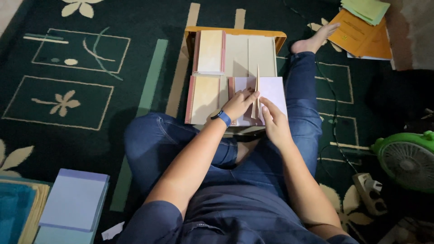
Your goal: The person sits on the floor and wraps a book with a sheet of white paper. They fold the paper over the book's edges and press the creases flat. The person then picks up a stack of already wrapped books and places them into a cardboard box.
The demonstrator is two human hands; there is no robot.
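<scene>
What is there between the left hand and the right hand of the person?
In the head view, a thin cream sheet stands on edge between the left hand and the right hand, above the pale lilac stack.

A home floor: patterned green carpet (77,90), small fan (409,160), power strip (370,192).

Green plastic fan (409,158) was cut off at right edge; blue paper stack (18,208) cut off at left; left hand (238,105) hid part of the pale lilac sheet (271,92).
</scene>
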